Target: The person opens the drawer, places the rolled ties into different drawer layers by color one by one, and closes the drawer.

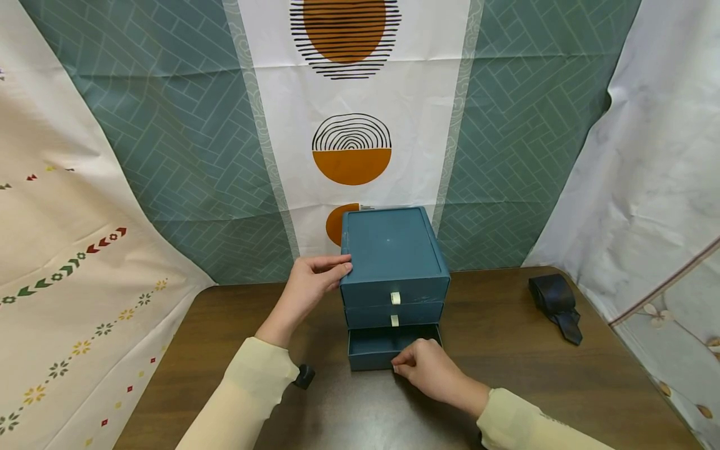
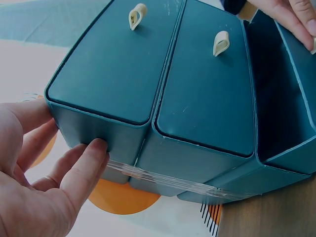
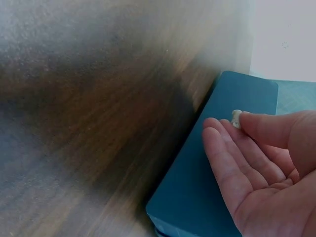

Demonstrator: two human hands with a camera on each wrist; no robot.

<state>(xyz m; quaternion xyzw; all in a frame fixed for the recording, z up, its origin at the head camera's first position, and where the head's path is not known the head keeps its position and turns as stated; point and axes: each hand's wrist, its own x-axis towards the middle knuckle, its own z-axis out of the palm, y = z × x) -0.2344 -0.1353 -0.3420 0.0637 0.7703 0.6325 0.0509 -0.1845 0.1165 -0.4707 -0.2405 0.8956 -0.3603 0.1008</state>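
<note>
A small blue-green drawer cabinet (image 1: pixel 390 245) with three stacked drawers stands on the table. Its bottom drawer (image 1: pixel 368 362) is pulled partway out, and the visible part of its inside holds nothing. My right hand (image 1: pixel 432 373) pinches the pale loop pull (image 3: pixel 236 118) on that drawer's front between thumb and fingers. On the cabinet's left side, the fingertips of my left hand (image 1: pixel 310 281) touch the wall near the top edge, fingers loosely extended. The top drawer (image 1: pixel 365 292) and middle drawer (image 1: pixel 365 315) are closed, each with a pale loop.
A dark rolled necktie (image 1: pixel 554 300) lies on the brown wooden table (image 1: pixel 495 325) to the right. Patterned cloth (image 1: pixel 185 137) hangs behind the cabinet and along both sides. Clear tape (image 2: pixel 163 178) runs along the cabinet's side.
</note>
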